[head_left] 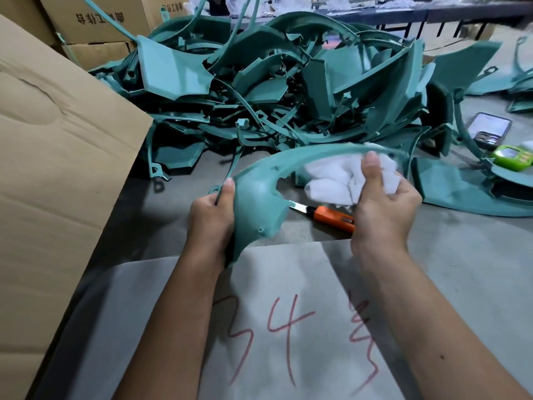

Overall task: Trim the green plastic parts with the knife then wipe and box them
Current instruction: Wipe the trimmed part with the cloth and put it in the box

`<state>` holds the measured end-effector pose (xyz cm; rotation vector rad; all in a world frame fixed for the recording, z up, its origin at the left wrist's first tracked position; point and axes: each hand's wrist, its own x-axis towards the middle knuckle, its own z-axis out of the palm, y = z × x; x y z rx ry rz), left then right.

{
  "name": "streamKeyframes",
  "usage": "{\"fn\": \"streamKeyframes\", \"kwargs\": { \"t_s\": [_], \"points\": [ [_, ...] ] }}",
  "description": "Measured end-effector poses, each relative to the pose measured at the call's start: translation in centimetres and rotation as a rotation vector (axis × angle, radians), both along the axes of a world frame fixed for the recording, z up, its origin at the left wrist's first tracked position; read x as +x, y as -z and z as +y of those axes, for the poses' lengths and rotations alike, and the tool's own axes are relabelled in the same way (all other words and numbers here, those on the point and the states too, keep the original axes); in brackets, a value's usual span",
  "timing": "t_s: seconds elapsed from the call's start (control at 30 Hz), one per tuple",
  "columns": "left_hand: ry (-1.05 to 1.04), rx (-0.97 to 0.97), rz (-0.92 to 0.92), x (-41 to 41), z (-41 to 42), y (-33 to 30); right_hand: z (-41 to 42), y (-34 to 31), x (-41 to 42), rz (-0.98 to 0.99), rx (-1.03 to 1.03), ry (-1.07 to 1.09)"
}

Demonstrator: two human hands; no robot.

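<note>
My left hand (212,215) grips the lower end of a curved green plastic part (258,197), which arcs up and to the right above the table. A white cloth (334,177) is bunched in my right hand (383,203), thumb on top, and lies against the part's thin upper arc. The orange knife (331,216) lies on the grey table between my hands, its blade out and pointing left under the part. A big heap of green plastic parts (274,82) fills the table behind.
An open cardboard box flap (57,140) stands at the left, with more boxes (95,21) behind it. A white sheet with red writing (288,327) lies in front of me. A phone (489,128) and a small green device (513,157) sit at the right beside more green parts (461,186).
</note>
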<state>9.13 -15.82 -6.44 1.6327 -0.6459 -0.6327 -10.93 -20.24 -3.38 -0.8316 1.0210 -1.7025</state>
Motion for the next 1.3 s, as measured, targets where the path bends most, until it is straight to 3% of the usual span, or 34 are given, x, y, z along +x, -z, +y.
{"fn": "streamKeyframes", "kwargs": {
  "t_s": [0.07, 0.17, 0.37, 0.47, 0.57, 0.7, 0.73, 0.87, 0.97, 1.13, 1.3],
  "points": [
    [-0.045, 0.001, -0.001, 1.1, 0.2, -0.1, -0.3, 0.7, -0.2, 0.031, 0.046, 0.038],
    [-0.033, 0.022, -0.122, 2.6, 0.7, -0.1, -1.0, 0.6, -0.5, -0.199, 0.070, 0.031],
    [-0.039, -0.020, -0.241, 4.0, 1.3, -0.2, -1.7, 0.0, -1.3, -0.242, -0.036, -0.326],
    [-0.083, -0.049, -0.305, 4.8, 1.6, -0.1, -1.5, 0.1, -1.9, -0.055, -0.168, -0.396],
    [-0.094, -0.085, -0.370, 4.7, 1.7, -0.2, -1.7, 0.2, -2.4, 0.152, -0.230, -0.239],
    [-0.119, -0.125, -0.452, 4.7, 1.8, -0.5, -2.2, 1.1, -3.0, 0.829, -0.363, 0.122],
    [-0.130, -0.139, -0.463, 4.7, 1.8, -0.7, -2.0, 1.1, -3.0, 0.871, -0.333, 0.209],
    [-0.187, -0.160, -0.526, 5.0, 2.4, -1.2, -2.0, 0.8, -3.6, 0.705, -0.229, 0.488],
    [-0.178, -0.264, -0.743, 3.5, 2.7, -2.2, -0.6, 0.1, -1.8, 0.845, -0.441, 0.391],
    [-0.048, -0.444, -1.015, -2.0, 2.5, -2.4, 1.4, 0.6, 2.0, 1.184, -0.794, -0.112],
    [-0.143, -0.545, -0.977, -1.9, 2.8, -2.8, 0.9, 1.0, 1.3, 1.091, -0.939, -0.094]
  ]
}}
